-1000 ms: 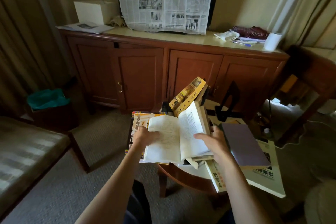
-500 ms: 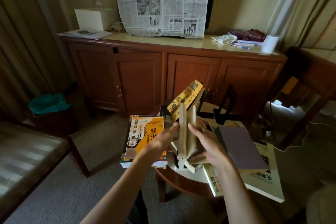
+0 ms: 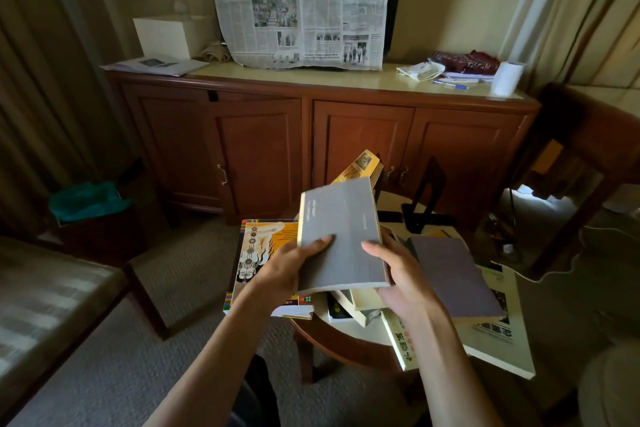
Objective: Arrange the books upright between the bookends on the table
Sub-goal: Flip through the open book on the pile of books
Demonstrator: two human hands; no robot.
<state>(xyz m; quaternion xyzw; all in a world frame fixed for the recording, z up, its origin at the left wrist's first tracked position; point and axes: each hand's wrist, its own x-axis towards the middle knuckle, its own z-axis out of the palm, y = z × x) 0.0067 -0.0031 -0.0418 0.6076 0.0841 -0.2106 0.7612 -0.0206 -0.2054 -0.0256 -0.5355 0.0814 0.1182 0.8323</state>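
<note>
A closed grey-covered book (image 3: 341, 232) is held above the small round table (image 3: 332, 334). My left hand (image 3: 285, 270) grips its left edge, thumb on the cover, and my right hand (image 3: 401, 276) grips its right edge. Behind it a yellow book (image 3: 360, 165) leans against a black bookend (image 3: 427, 199) at the table's far side. Flat on the table lie an orange-and-yellow illustrated book (image 3: 265, 253) at the left, a purple book (image 3: 453, 274) at the right on a large white book (image 3: 498, 340), and several more under my hands.
A long wooden sideboard (image 3: 311, 135) stands behind the table, with a newspaper (image 3: 301, 3) hung above it and a paper roll (image 3: 507, 78) on top. A bin with a teal liner (image 3: 86, 201) sits at the left. A wooden chair (image 3: 595, 149) stands at the right, and a bench (image 3: 52, 295) at the near left.
The book was open in both hands a second ago, then folded shut. Now it is closed and lifted slightly, grey cover facing up.
</note>
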